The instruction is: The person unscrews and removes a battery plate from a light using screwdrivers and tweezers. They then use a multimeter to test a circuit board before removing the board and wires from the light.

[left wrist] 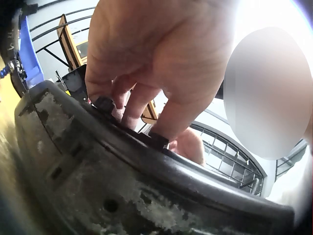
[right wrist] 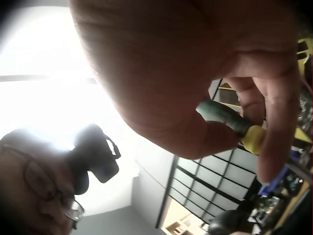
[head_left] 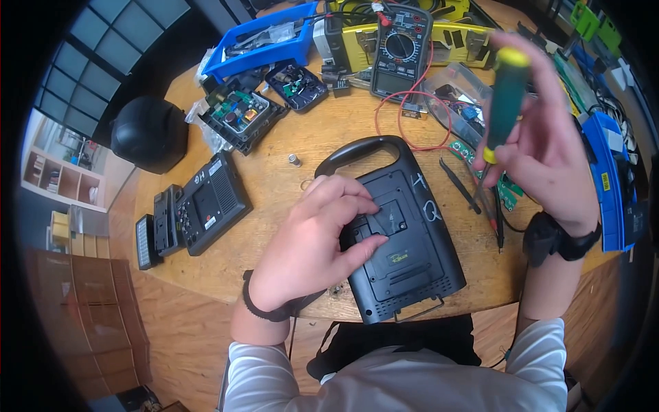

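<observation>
On a wooden table [head_left: 271, 199], the left hand [head_left: 305, 237] pinches a small plate [head_left: 393, 221] on a black case [head_left: 439, 250], best kept steady; the right hand [head_left: 549, 154] grips a screwdriver [head_left: 506, 103].

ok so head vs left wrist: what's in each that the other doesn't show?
Head only: the green-and-yellow screwdriver in the right hand, the multimeter and the gold-lettered plate on the device's upper face.

Left wrist only: a close side-on look at the scuffed wall, with a round hole in it.

Both: the left hand touching the upper face of the black device. Left wrist also has some skin behind that hand; can't tell if it's the right hand.
</observation>
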### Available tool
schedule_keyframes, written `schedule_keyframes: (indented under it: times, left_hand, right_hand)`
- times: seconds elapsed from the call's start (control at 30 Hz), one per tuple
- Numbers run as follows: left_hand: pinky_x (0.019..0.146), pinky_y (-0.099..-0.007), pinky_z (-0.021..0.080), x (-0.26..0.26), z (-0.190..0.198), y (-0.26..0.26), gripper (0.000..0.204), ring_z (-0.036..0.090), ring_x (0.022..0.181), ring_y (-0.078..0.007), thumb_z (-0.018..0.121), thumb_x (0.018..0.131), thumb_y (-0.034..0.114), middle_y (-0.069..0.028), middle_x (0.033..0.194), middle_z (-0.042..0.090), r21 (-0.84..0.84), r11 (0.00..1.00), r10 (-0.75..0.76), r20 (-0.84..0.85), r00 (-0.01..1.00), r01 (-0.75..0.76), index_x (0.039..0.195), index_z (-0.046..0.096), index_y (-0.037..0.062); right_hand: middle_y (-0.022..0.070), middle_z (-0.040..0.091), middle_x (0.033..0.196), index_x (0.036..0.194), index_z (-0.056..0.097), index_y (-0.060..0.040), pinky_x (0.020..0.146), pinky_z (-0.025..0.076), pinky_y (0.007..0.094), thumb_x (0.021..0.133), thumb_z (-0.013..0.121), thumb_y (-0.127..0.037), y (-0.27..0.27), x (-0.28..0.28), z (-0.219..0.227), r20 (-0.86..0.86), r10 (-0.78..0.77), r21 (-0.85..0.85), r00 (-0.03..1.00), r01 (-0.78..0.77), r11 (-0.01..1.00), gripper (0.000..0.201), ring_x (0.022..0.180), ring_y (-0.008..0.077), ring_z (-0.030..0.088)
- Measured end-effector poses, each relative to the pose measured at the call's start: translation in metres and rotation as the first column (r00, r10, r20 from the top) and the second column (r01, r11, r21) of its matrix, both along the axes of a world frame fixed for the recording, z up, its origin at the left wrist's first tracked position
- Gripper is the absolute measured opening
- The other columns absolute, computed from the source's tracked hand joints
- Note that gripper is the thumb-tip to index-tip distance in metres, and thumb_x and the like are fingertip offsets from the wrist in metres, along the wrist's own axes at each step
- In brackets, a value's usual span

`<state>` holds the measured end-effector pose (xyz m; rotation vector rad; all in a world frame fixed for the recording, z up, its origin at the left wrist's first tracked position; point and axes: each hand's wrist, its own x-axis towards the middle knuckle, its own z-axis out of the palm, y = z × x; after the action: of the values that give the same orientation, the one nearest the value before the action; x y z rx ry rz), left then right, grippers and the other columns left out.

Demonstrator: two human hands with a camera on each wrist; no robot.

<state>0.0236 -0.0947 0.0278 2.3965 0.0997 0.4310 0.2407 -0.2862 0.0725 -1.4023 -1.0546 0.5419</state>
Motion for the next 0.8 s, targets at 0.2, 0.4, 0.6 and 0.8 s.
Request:
schedule_keyframes:
  times: [0.2, 0.4, 0.6, 0.8]
  left_hand:
    - [0.078, -0.0381, 0.055, 0.001, 0.005, -0.014, 0.033, 0.066, 0.091, -0.0307, 0.084, 0.071, 0.004, -0.0127, 0.1, 0.07, 0.18, 0.984, 0.001, 0.085, 0.996, -0.017, 0.101, 0.071, 0.0003]
    - [0.079, -0.0384, 0.055, 0.003, 0.0, -0.015, 0.037, 0.067, 0.088, -0.0315, 0.083, 0.069, 0.002, -0.0134, 0.096, 0.07, 0.175, 0.984, 0.001, 0.127, 0.992, -0.023, 0.103, 0.068, 0.0003]
    - [0.08, -0.0387, 0.055, 0.004, 0.001, -0.016, 0.036, 0.067, 0.088, -0.0318, 0.081, 0.069, 0.0, -0.0139, 0.098, 0.07, 0.167, 0.986, 0.003, 0.117, 0.993, -0.023, 0.102, 0.068, 0.0004]
    - [0.079, -0.0381, 0.055, 0.006, 0.002, -0.017, 0.034, 0.066, 0.09, -0.0315, 0.08, 0.069, -0.001, -0.014, 0.101, 0.069, 0.168, 0.986, -0.003, 0.103, 0.995, -0.015, 0.101, 0.068, 0.0005]
  right_hand:
    - [0.0136, 0.061, 0.107, 0.153, 0.028, -0.0069, 0.07, 0.062, 0.0253, 0.086, 0.067, 0.008, 0.012, -0.044, 0.013, -0.048, -0.092, 0.179, 0.995, 0.099, 0.979, 0.079, 0.085, 0.0203, 0.073]
    - [0.0094, 0.061, 0.106, 0.144, 0.034, -0.004, 0.083, 0.063, 0.0303, 0.084, 0.071, 0.013, 0.023, -0.049, -0.002, -0.058, 0.012, 0.273, 0.998, 0.004, 0.962, 0.073, 0.092, 0.0159, 0.07]
    - [0.0097, 0.057, 0.115, 0.144, 0.034, -0.0026, 0.085, 0.063, 0.0283, 0.084, 0.07, 0.015, 0.03, -0.056, 0.004, -0.181, 0.063, 0.381, 0.981, 0.011, 0.924, 0.073, 0.095, 0.0139, 0.069]
    - [0.0106, 0.057, 0.117, 0.144, 0.034, -0.0019, 0.085, 0.063, 0.0294, 0.084, 0.071, 0.014, 0.022, -0.036, -0.019, 0.111, 0.013, 0.211, 0.994, -0.037, 0.977, 0.072, 0.096, 0.0135, 0.067]
